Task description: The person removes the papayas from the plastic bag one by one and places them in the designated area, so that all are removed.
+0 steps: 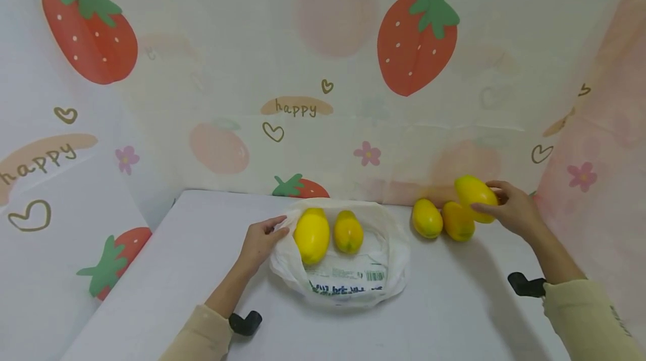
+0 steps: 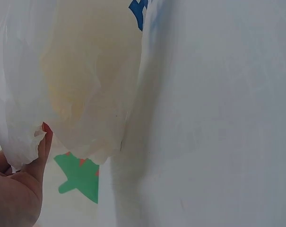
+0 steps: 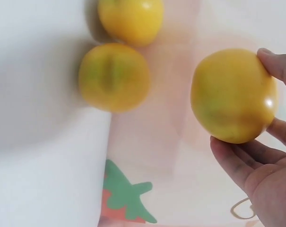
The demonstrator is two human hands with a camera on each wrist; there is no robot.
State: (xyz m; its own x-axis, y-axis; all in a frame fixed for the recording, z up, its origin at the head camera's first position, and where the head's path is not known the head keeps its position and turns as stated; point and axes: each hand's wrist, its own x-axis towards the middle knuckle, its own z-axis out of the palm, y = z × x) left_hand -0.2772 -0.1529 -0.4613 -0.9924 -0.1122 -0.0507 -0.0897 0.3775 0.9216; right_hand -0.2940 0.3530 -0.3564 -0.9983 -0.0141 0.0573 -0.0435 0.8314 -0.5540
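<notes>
My left hand (image 1: pixel 261 242) pinches the left rim of a white plastic bag (image 1: pixel 398 268) between thumb and fingers. The bag lies with its mouth spread wide, and printed lettering and a barcode show inside. Two yellow lemons sit in it: a larger lemon (image 1: pixel 312 236) on the left and a smaller lemon (image 1: pixel 348 232) beside it. Over at the right, my right hand (image 1: pixel 516 209) grips another lemon (image 3: pixel 232 94) with thumb and fingertips, held up above the table. Close by its left stand two more, a lemon (image 1: pixel 427 219) and a greener-tipped lemon (image 1: pixel 458 222).
The white table (image 1: pixel 444 310) ends at the back against a hanging cloth (image 1: pixel 242 58) printed with strawberries, hearts and flowers. The cloth also covers both sides. A black camera mount (image 1: pixel 245 323) is on the left wrist, and another mount (image 1: pixel 526 285) on the right.
</notes>
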